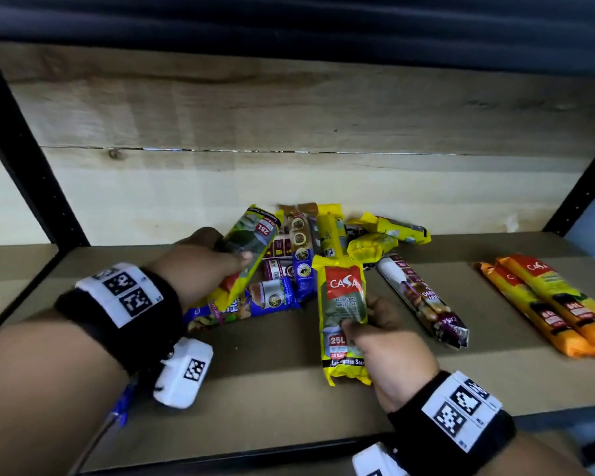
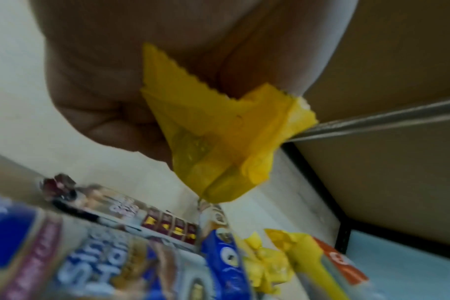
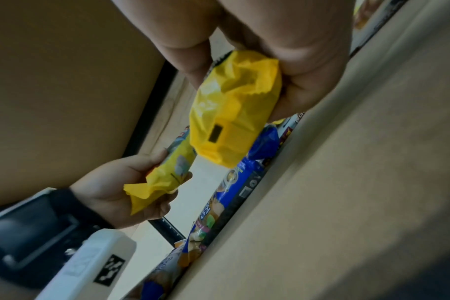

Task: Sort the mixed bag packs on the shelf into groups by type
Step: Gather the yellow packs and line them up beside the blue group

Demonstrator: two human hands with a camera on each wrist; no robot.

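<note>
My left hand [image 1: 205, 261] grips a yellow 25L garbage-bag pack [image 1: 251, 249] above the left side of the mixed pile [image 1: 310, 255]. Its crimped yellow end [image 2: 219, 132] fills the left wrist view. My right hand [image 1: 380, 338] holds a second yellow pack of the same kind [image 1: 344, 317], upright and lifted off the shelf in front of the pile. The right wrist view shows that pack's underside [image 3: 234, 109] in my palm and the left hand [image 3: 121, 186] beyond it with its pack [image 3: 162, 178]. Blue packs [image 1: 272, 297], maroon-and-white packs and more yellow packs lie jumbled in the pile.
Two orange-and-yellow packs [image 1: 557, 304] lie side by side at the right end of the brown shelf board [image 1: 255, 389]. A long white-and-maroon pack [image 1: 423, 300] lies alone right of the pile. Black shelf uprights [image 1: 24, 149] and a wooden back wall [image 1: 289, 115] bound the space.
</note>
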